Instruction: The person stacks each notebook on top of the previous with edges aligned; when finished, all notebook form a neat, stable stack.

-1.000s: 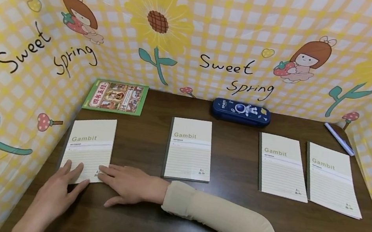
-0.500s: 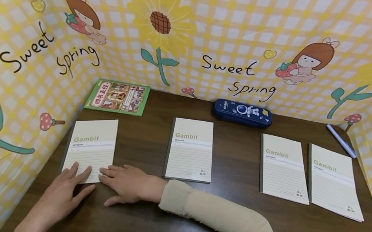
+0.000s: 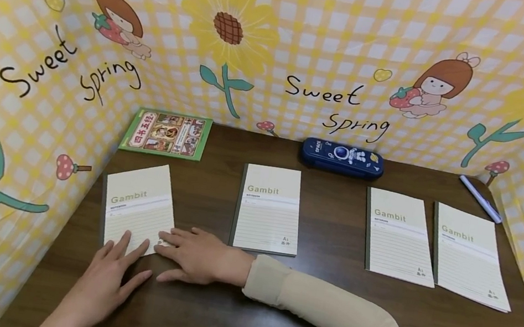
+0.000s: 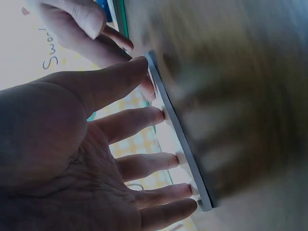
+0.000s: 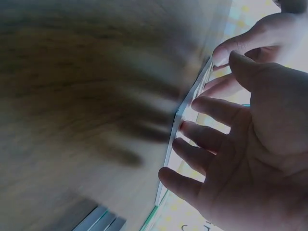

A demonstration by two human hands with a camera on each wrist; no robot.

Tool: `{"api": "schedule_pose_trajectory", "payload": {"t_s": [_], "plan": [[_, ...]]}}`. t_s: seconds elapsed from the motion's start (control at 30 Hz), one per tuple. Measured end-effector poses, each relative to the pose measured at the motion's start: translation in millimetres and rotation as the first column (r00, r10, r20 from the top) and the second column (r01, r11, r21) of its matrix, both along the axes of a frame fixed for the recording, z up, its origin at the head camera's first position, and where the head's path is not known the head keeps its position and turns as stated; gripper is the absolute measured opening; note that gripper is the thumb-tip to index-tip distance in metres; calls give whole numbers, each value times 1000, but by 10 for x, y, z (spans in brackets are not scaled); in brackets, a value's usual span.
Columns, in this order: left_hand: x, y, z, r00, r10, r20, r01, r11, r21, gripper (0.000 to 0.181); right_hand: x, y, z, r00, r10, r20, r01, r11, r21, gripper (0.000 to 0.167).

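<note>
The leftmost Gambit notebook (image 3: 141,197) lies tilted on the dark table (image 3: 200,317), its top leaning left. My left hand (image 3: 99,283) rests with spread, fairly straight fingers on its lower edge. At its lower right corner, my right hand (image 3: 203,258) touches it with extended fingertips. In the left wrist view, the left hand (image 4: 101,159) has its fingertips along the notebook's edge (image 4: 180,134). The right wrist view shows the right hand (image 5: 240,134) with its fingers at the notebook's edge (image 5: 175,120).
A second Gambit notebook (image 3: 269,209) lies at the middle, with two others (image 3: 400,236) (image 3: 472,257) side by side at the right. Along the back are a green picture book (image 3: 165,133), a blue pencil case (image 3: 342,159) and a light-coloured pen (image 3: 480,198). Patterned cloth surrounds the table.
The leftmost notebook has turned and its lower end has shifted right. Both hands have moved right with it, still touching it. The other notebooks have stayed in place.
</note>
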State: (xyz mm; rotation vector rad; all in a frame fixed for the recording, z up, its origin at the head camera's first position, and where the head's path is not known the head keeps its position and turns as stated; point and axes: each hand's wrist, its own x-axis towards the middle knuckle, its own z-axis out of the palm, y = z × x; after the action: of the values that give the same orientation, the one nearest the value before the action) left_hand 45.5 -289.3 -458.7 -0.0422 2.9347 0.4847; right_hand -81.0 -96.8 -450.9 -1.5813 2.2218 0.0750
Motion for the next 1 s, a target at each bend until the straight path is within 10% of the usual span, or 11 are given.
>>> {"api": "schedule_pose_trajectory", "payload": {"t_s": [1.0], "plan": [[37, 532, -34, 995, -59, -80, 57, 998, -23, 67, -76, 474, -69, 997, -46, -62, 39, 993, -116, 69]]}}
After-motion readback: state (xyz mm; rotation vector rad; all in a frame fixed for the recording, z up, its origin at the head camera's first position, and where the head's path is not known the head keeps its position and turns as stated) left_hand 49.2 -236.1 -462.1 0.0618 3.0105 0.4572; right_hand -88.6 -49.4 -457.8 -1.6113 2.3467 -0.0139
